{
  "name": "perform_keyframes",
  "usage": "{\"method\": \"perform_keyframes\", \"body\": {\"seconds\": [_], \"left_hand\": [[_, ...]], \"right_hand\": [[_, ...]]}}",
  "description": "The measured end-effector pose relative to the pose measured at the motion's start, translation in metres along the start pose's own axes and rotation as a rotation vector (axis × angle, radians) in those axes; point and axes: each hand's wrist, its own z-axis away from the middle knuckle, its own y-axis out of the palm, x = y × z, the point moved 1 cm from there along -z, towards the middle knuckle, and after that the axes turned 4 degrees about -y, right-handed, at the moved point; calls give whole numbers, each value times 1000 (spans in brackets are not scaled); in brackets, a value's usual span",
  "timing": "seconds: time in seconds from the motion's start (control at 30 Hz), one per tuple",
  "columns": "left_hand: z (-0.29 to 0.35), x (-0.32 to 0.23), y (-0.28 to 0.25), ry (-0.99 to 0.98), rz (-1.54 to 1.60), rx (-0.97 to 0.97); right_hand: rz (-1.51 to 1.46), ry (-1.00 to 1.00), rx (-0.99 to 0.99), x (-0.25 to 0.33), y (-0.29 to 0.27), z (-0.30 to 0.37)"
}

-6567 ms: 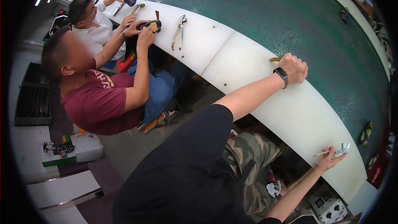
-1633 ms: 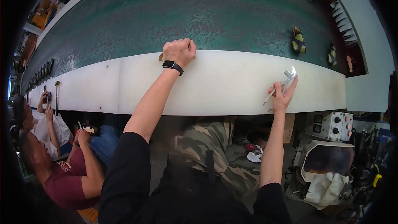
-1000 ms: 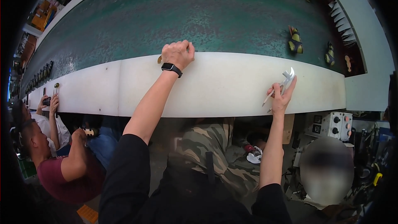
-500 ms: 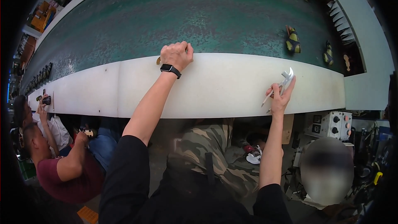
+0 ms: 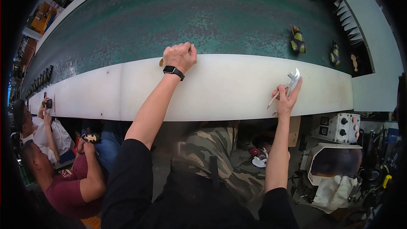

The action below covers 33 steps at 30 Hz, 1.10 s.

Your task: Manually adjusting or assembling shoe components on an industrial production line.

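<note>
**Closed fist at the far edge, silver pliers over the right half**

Landmark: the long, smooth white bench (image 5: 237, 89), crossing in front of the wearer.

Left hand (image 5: 180, 57): at the bench's far edge, left of its middle, knuckles up. Grip narrow, fingers curled in a fist around a mustard-brown, rounded-ended object (image 5: 161, 62); only that end shows, on the fist's left side. Remainder hidden, kind cannot be told. Black rectangular-faced watch (image 5: 174, 71) on this wrist.

Right hand (image 5: 287, 99): over the bench's right half. Grip holds silver metal pliers (image 5: 293, 79), curved head pointing toward the far edge, slim handles slanting toward the near edge. Cannot tell whether hand or pliers touch the bench top.

Beyond the bench: worn dark-green surface (image 5: 203, 21). On it, past the bench's right part, two yellow-green and black shoe-shaped pieces (image 5: 298, 42), well apart from the pliers.

Below the bench's near edge, right: pale grey control box with round knobs (image 5: 338, 128).
</note>
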Motion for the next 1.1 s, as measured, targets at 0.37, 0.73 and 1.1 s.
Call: {"method": "perform_keyframes", "body": {"seconds": [0.37, 0.73, 1.1], "left_hand": [[1, 1, 0, 5, -19, -1], [0, 2, 1, -9, -31, 13], [0, 1, 0, -41, -11, 37]], "right_hand": [[1, 17, -10, -1, 1, 1], [-12, 15, 6, 1, 2, -1], [18, 15, 10, 2, 1, 1]]}}
